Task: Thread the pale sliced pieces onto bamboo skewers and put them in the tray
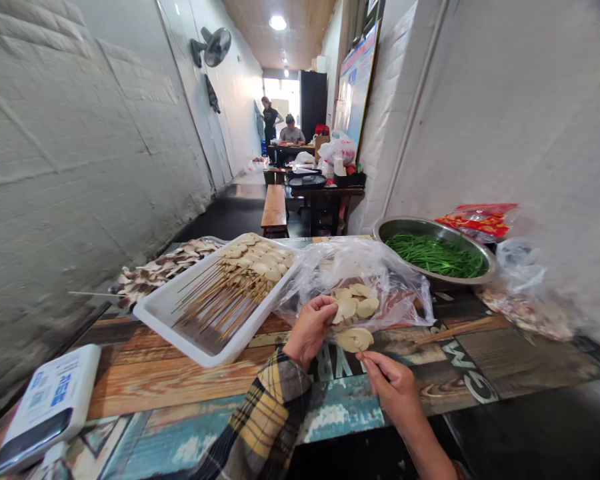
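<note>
My right hand (pixel 393 387) pinches a thin wooden skewer (pixel 361 351) just below a pale, flat oval slice (pixel 354 339) threaded on its tip. Beside it, my left hand (pixel 311 328) is closed, thumb and fingertips together at the edge of another pale slice (pixel 345 309). More such slices (pixel 367 307) lie on a clear plastic bag (pixel 400 293) just beyond my hands. To the left, a white tray (pixel 207 359) contains many skewers (pixel 225 300) loaded with pale slices (pixel 260 257), their bare sticks pointing toward me.
Mushroom-like pieces (pixel 167 267) lie behind the tray. A metal bowl (pixel 485 275) of green chives (pixel 435 255) stands at the right, near bagged food (pixel 530 307). Loose skewers (pixel 460 329) rest on the table. A white device (pixel 47 407) sits front left. Two people are far back.
</note>
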The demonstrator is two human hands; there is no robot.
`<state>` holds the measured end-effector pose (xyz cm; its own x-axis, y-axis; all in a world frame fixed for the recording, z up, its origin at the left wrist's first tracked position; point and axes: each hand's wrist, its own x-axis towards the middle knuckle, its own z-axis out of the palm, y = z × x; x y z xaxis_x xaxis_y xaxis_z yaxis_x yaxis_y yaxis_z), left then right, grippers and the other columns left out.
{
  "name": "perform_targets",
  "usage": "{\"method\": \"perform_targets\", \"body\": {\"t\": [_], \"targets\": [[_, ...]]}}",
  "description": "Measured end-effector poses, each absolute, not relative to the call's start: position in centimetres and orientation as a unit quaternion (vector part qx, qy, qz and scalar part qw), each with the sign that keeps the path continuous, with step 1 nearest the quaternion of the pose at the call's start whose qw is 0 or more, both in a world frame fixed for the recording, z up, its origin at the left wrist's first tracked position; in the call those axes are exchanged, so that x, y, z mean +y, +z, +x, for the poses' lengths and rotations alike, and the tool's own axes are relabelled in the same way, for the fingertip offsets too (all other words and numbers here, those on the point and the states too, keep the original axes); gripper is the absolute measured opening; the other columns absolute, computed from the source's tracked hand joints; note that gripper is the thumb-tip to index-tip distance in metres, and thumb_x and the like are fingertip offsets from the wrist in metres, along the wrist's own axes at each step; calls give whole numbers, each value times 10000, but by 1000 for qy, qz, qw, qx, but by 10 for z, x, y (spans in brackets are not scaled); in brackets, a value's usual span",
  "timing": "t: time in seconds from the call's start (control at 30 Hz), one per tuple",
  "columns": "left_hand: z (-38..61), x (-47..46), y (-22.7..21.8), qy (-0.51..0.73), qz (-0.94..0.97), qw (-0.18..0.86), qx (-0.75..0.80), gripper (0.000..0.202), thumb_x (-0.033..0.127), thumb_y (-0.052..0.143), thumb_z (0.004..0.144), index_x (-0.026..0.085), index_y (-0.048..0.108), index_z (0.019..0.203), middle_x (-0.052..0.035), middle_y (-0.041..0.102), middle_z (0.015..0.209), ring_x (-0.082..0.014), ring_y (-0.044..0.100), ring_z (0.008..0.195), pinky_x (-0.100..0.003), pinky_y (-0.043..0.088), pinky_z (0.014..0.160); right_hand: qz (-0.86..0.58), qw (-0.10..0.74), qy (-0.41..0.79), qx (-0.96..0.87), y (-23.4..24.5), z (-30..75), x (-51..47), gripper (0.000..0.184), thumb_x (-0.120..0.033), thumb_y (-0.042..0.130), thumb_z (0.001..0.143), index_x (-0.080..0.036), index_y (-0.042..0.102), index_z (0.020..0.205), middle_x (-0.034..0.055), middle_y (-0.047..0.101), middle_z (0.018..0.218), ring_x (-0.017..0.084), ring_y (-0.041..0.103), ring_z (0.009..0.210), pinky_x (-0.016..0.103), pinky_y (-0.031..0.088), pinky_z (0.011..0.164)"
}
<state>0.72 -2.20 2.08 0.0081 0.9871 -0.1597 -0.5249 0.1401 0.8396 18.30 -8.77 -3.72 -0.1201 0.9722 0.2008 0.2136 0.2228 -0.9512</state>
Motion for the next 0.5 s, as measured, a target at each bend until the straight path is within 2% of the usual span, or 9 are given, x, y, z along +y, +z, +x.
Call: {"method": "perform_targets", "body": {"t": [0.17,0.5], "targets": [[11,-24,22,576,301,650,394,242,266,798,556,131,642,682,17,568,597,-69,467,514,-209,341,531,-474,463,414,-625,-37,183,-87,339,-412,554,882,-133,746,900,-32,504,460,111,459,393,218,380,430],[14,-23,19,593,363,587,413,238,292,763,617,132,632,735,30,563,602,-60,441,520,-198,303,529,-486,462,417,-614,-34,180,-87,333,-422,528,900,-137,701,881,-56,445,448,101,421,398,210,350,438]]}}
